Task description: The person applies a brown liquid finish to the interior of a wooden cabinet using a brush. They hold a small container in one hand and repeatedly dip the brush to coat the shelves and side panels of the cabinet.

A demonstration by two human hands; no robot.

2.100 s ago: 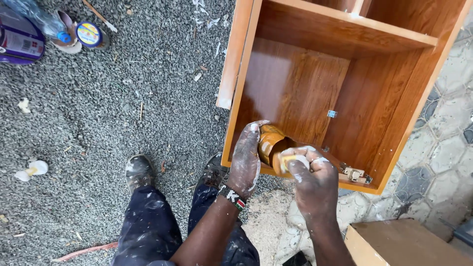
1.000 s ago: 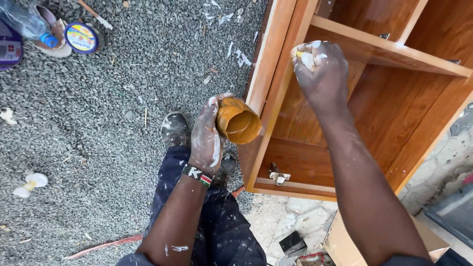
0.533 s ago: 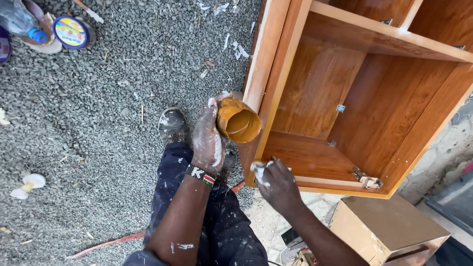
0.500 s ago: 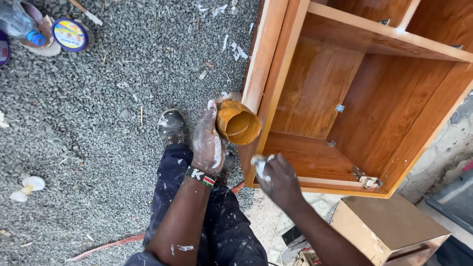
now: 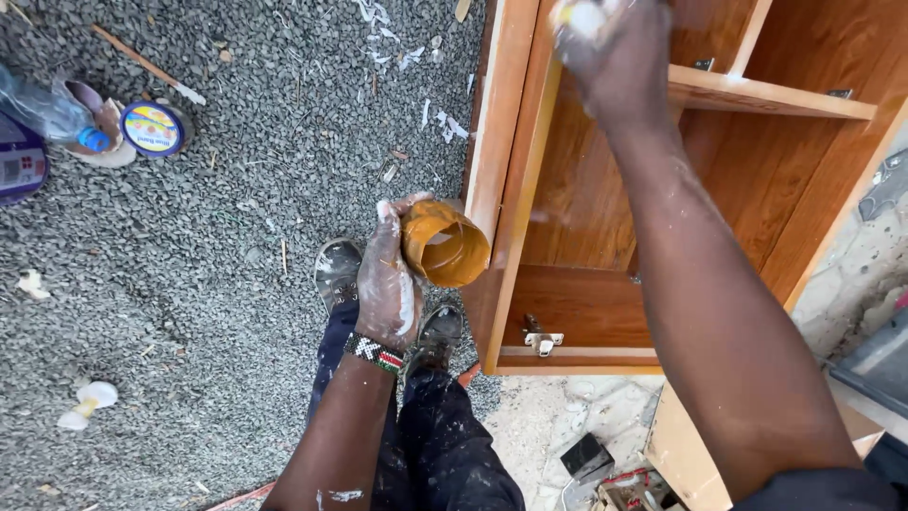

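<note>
Gravel everywhere; my left hand [image 5: 388,284] grips one brown cup [image 5: 445,243], right hand [image 5: 615,47] clenches a rag [image 5: 579,14] against one wooden cabinet [image 5: 511,142].

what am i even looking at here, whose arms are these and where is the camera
The camera sits on a person's head and looks down, so both arms are that person's own. The left hand holds a small open tin smeared with brown-orange stuff, tilted on its side. The right hand reaches up to the top of a wooden cabinet that lies open toward the camera, and grips something pale; it is blurred, so I cannot tell what. Below are the person's paint-spotted trousers and shoes on grey gravel. A round lid and plastic bottle lie upper left.
</note>
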